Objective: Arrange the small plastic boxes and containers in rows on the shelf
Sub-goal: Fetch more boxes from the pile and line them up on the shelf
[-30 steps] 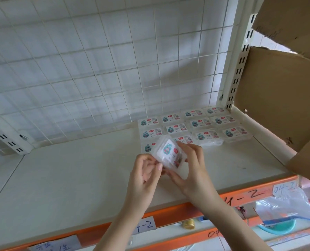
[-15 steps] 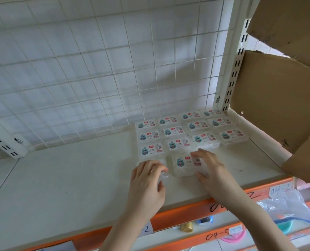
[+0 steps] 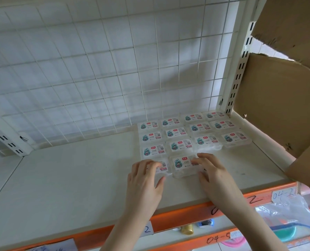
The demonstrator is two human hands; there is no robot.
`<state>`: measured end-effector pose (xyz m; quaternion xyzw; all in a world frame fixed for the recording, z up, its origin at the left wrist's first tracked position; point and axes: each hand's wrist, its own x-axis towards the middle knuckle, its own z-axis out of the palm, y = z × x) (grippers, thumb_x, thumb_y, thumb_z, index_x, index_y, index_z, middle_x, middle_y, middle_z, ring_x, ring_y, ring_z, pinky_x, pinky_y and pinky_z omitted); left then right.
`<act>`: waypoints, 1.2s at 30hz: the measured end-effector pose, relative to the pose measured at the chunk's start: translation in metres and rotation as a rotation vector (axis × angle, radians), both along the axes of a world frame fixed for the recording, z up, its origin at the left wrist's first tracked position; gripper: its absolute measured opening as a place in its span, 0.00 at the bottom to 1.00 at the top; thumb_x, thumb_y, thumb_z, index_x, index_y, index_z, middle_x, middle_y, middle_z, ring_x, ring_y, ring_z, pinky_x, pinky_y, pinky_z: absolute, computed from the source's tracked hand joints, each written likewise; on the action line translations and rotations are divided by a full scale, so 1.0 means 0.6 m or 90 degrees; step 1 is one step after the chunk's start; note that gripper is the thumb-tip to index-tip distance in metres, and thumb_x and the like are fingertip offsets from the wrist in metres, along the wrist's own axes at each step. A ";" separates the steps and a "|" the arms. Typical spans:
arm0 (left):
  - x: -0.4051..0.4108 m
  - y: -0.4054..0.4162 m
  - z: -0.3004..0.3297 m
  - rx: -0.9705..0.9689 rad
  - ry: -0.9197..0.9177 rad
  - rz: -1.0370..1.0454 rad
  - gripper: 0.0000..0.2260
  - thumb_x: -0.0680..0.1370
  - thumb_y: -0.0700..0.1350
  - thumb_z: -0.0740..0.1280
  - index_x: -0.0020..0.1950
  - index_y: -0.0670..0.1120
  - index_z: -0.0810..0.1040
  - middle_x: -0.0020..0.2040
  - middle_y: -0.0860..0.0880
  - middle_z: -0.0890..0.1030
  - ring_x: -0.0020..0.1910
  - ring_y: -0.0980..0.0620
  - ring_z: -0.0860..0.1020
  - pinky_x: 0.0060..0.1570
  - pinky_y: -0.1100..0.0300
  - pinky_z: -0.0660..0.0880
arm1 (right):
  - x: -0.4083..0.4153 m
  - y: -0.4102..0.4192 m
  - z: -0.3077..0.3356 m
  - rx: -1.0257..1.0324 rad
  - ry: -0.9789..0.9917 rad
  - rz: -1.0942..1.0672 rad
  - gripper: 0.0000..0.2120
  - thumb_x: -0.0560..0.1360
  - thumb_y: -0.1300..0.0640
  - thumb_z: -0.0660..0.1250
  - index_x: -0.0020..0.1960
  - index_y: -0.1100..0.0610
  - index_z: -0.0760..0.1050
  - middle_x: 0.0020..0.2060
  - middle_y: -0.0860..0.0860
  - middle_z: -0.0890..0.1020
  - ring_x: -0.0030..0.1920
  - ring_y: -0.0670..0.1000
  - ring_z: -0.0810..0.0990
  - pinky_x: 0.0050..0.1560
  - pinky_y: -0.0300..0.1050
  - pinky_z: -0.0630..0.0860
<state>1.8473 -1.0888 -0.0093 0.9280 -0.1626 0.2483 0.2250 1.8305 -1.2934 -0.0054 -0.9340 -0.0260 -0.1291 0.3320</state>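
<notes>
White shelf [image 3: 78, 178] under me — left hand [image 3: 145, 180] and right hand [image 3: 215, 176], fingers spread flat on two front boxes [image 3: 184, 164], probably — should push squarely, keeping rows flush.

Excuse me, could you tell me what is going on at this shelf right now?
A person is laying out small clear plastic boxes with printed labels in rows on a white shelf, at its back right corner by the wire grid panel. The left hand rests its fingers on the front-left box, and the right hand touches the box beside it. These two start a fourth row in front of three fuller rows. A cardboard carton stands at the right.
</notes>
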 end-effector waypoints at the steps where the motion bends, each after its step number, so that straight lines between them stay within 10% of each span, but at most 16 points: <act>1: 0.001 0.001 -0.003 -0.001 0.001 -0.009 0.18 0.66 0.44 0.77 0.52 0.50 0.75 0.50 0.52 0.78 0.51 0.48 0.76 0.47 0.55 0.75 | 0.000 0.000 0.000 0.001 0.000 0.000 0.19 0.73 0.68 0.64 0.60 0.53 0.76 0.65 0.48 0.71 0.52 0.52 0.79 0.50 0.44 0.74; 36: -0.011 0.013 0.019 -0.111 -0.027 -0.023 0.13 0.70 0.35 0.66 0.52 0.48 0.74 0.50 0.52 0.77 0.52 0.54 0.74 0.51 0.60 0.73 | -0.001 0.017 -0.002 -0.070 -0.163 -0.001 0.11 0.71 0.63 0.71 0.52 0.55 0.78 0.52 0.51 0.78 0.54 0.55 0.76 0.46 0.46 0.77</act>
